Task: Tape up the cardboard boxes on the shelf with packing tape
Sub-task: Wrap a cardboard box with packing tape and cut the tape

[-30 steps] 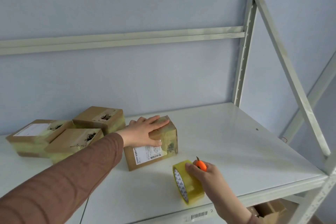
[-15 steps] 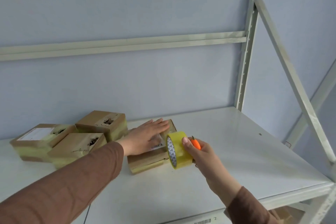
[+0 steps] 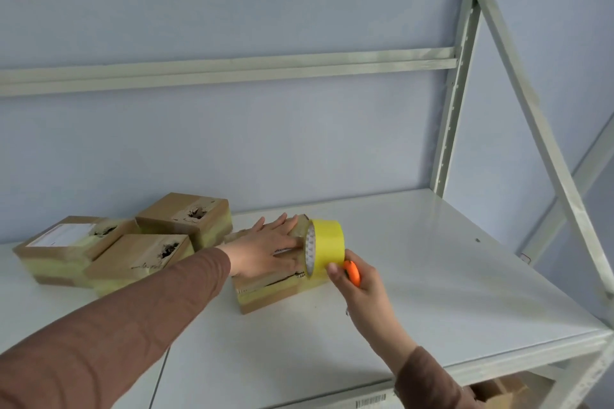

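Observation:
A small cardboard box lies on the white shelf, its lower part wrapped in yellowish tape. My left hand lies flat on its top with fingers straight. My right hand grips a yellow roll of packing tape together with a small orange cutter. The roll stands on edge against the box's right end, touching my left fingertips.
Three more taped cardboard boxes are grouped at the left of the shelf. A metal upright and a diagonal brace stand at the right. Another box shows below the shelf edge.
My right hand lifted the tape roll from the shelf front up against the box's right end. The box was tipped so its labelled face is now under my left hand.

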`<state>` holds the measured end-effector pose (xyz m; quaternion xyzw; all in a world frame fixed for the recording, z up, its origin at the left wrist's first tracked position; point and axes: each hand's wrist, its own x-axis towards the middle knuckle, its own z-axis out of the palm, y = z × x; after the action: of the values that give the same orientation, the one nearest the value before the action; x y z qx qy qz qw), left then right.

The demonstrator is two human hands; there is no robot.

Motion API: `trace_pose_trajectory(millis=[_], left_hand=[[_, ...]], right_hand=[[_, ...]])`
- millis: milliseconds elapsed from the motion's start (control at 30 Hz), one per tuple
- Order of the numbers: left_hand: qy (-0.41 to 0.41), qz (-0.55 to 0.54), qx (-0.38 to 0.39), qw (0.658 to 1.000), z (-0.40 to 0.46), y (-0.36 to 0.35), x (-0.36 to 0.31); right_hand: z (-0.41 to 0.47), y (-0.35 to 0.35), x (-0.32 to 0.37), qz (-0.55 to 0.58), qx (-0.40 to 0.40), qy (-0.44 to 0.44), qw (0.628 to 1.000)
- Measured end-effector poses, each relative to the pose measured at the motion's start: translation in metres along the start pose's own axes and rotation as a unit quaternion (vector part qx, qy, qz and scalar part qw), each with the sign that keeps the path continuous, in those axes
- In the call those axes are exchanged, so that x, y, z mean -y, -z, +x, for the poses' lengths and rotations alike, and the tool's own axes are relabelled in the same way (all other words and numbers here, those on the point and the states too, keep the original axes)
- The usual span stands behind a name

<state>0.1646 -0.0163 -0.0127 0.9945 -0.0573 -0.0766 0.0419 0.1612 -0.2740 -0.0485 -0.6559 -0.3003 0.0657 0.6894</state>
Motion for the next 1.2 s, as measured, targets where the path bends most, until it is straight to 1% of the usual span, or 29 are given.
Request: trace_pose_trajectory(millis=[100, 200, 300, 400, 500, 633, 733, 800, 900, 967, 1000, 1033, 1067, 1100, 1133, 1167, 1200], left_hand=[[-0.007, -0.020, 0.008, 1.000, 0.001, 0.001, 0.001], [-0.002, 0.000, 0.001, 1.000, 0.003, -0.002, 0.003], [0.031, -0.003, -0.023, 0.999, 0.003, -0.004, 0.005], [0.038, 0.004, -0.025, 0.999, 0.004, -0.002, 0.004], [0.030, 0.012, -0.013, 0.999, 0.005, 0.001, 0.002], [0.032, -0.012, -0.010, 0.999, 0.005, 0.005, 0.000], [0.038, -0.046, 0.008, 0.998, 0.008, 0.012, 0.000], [0.035, -0.029, 0.013, 0.999, 0.007, 0.013, -0.003], [0.036, 0.050, -0.037, 0.997, -0.002, 0.008, -0.008], [0.060, 0.089, -0.110, 0.988, -0.015, -0.001, -0.018], [0.068, 0.072, -0.170, 0.980, -0.024, -0.009, -0.026], [0.065, 0.012, -0.254, 0.965, -0.034, -0.020, -0.037], [0.058, -0.083, -0.347, 0.932, -0.043, -0.034, -0.049], [0.061, -0.207, -0.427, 0.878, -0.052, -0.049, -0.063], [0.087, -0.342, -0.462, 0.814, -0.058, -0.062, -0.079], [0.127, -0.466, -0.439, 0.758, -0.061, -0.070, -0.095], [0.168, -0.560, -0.378, 0.718, -0.059, -0.074, -0.110]], right_hand=[[-0.032, 0.004, -0.011, -0.053, -0.018, -0.041, 0.998], [-0.047, 0.012, -0.018, -0.074, -0.027, -0.086, 0.993], [-0.042, 0.017, -0.010, -0.103, -0.001, -0.114, 0.988], [-0.038, 0.020, 0.003, -0.062, 0.017, -0.139, 0.988], [-0.035, 0.023, 0.010, -0.045, 0.016, -0.156, 0.987], [-0.043, 0.014, 0.003, 0.006, 0.017, -0.179, 0.984], [-0.054, 0.014, -0.005, 0.021, 0.024, -0.159, 0.987], [-0.060, 0.016, -0.006, 0.007, 0.029, -0.147, 0.989], [-0.065, 0.016, -0.006, 0.002, 0.037, -0.147, 0.988], [-0.069, 0.014, -0.007, 0.003, 0.044, -0.142, 0.989], [-0.070, 0.013, -0.007, -0.001, 0.046, -0.139, 0.989], [-0.071, 0.012, -0.007, -0.006, 0.047, -0.138, 0.989], [-0.072, 0.011, -0.007, -0.008, 0.049, -0.135, 0.990], [-0.072, 0.011, -0.007, -0.008, 0.051, -0.129, 0.990], [-0.072, 0.012, -0.009, -0.007, 0.053, -0.124, 0.991], [-0.072, 0.014, -0.010, -0.007, 0.058, -0.118, 0.991], [-0.071, 0.016, -0.010, -0.011, 0.064, -0.112, 0.992]])
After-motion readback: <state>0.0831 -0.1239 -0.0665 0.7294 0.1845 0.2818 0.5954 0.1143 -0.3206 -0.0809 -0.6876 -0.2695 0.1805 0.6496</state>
